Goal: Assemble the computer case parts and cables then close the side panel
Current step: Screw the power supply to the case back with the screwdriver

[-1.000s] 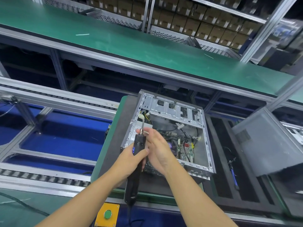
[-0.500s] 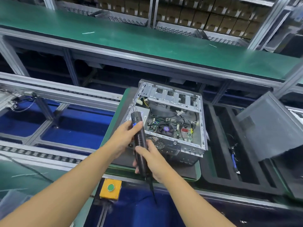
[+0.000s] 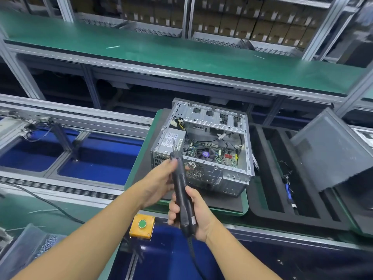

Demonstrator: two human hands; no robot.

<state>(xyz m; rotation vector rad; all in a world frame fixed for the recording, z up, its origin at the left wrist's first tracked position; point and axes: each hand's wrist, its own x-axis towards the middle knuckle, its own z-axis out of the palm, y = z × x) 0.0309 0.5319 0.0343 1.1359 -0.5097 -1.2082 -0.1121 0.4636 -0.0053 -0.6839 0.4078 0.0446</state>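
An open computer case (image 3: 210, 114) lies on its side on a dark mat, with the motherboard (image 3: 210, 153) and power supply (image 3: 173, 139) showing inside. In front of it I hold a black electric screwdriver (image 3: 181, 188), bit pointing up toward the case. My right hand (image 3: 193, 214) grips the lower handle. My left hand (image 3: 159, 182) holds the upper part of the tool near its tip. The grey side panel (image 3: 331, 148) leans at the right, off the case.
A yellow box with a green button (image 3: 142, 225) sits at the bench's front edge. A black foam tray (image 3: 270, 174) with slots and a blue-handled tool lies right of the case. A clear bag of screws (image 3: 36, 249) is at lower left. A green shelf (image 3: 161, 51) runs across behind.
My right hand slid from the screwdriver's tip down to its lower handle. Both hands and the tool pulled back out of the case toward me. The view has shifted left.
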